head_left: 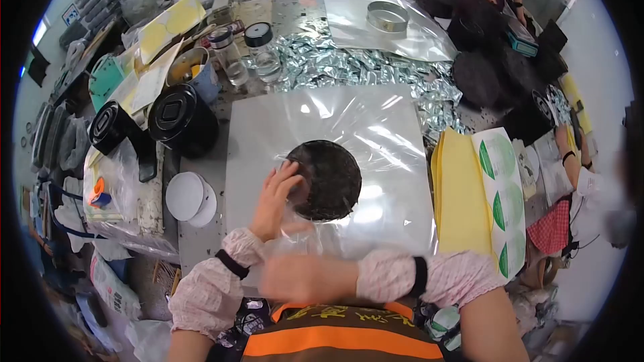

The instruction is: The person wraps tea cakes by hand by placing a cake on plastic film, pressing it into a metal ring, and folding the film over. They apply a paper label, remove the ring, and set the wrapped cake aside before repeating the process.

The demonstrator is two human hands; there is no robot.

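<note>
A dark round disc (329,181) lies on a shiny metal sheet (389,134) in the middle of the view. My left hand (274,201) touches the disc's left edge, its fingers spread over the rim. Close to my body, at the sheet's front edge, my right hand (295,278) is smeared by motion, and its fingers cannot be made out. Something clear, perhaps plastic film, shows faintly between my hands and the disc.
Black canisters (182,121) and white round discs (185,196) stand left. Yellow sheets (459,188) and green-white labels (500,194) lie right. Foil packets (355,67), glass jars (267,60) and a metal ring (387,17) are behind. Co-workers' hands (570,154) show at right and top right.
</note>
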